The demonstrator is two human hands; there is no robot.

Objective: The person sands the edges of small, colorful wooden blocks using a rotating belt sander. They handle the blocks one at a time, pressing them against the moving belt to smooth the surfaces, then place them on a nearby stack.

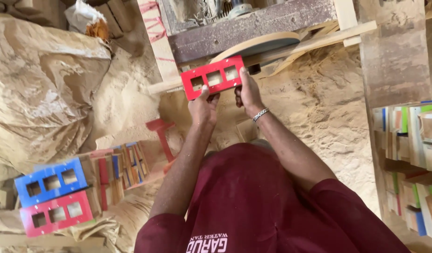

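A red wooden board (214,78) with three square holes is held flat between both hands, a little tilted. My left hand (203,107) grips its lower left edge, thumb on the face. My right hand (247,94), with a metal bracelet at the wrist, grips its right end. The board's top right edge is at the rim of a round wooden disc (260,43) mounted on a dusty machine frame (253,21); whether they touch cannot be made out. Both arms reach out from my dark red shirt.
At lower left lie a blue three-hole board (51,181) and a red three-hole board (57,213), beside a stack of painted wooden pieces (121,169). Sawdust (319,103) covers the floor. Tan sacks (38,84) lie left. Coloured wooden pieces (412,154) stand stacked at right.
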